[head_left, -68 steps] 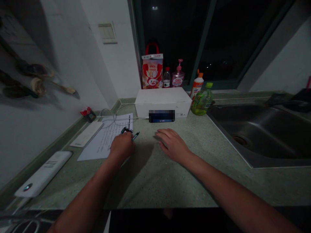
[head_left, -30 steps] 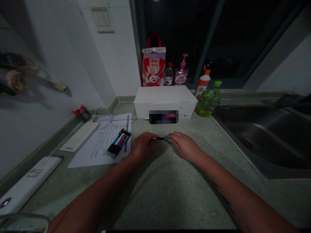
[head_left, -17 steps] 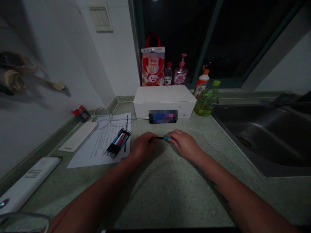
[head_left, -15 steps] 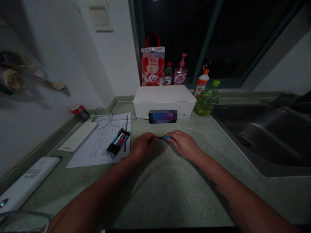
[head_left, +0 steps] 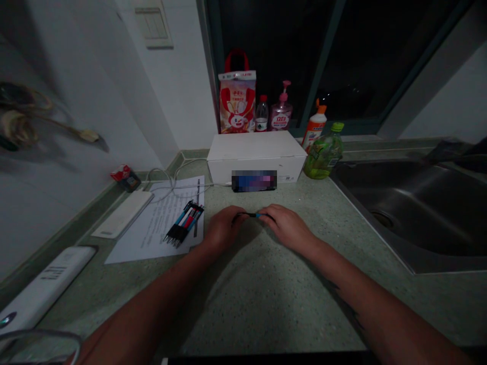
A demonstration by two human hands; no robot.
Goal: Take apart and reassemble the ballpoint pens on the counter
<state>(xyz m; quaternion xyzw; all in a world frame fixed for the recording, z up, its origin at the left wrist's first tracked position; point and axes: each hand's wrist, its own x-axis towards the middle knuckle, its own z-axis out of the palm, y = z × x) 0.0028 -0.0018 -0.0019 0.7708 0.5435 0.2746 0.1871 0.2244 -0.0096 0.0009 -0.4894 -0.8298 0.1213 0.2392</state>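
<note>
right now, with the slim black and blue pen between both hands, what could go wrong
Held between the left hand and the right hand, the slim black-and-blue pen could slip onto the speckled green countertop. The left hand might knock the cluster of black, blue and red pens lying close by on the white printed paper. A snag on the thin white cable could tug the black phone.

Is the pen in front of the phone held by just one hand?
No, the left hand and right hand grip the pen from opposite ends.
</note>
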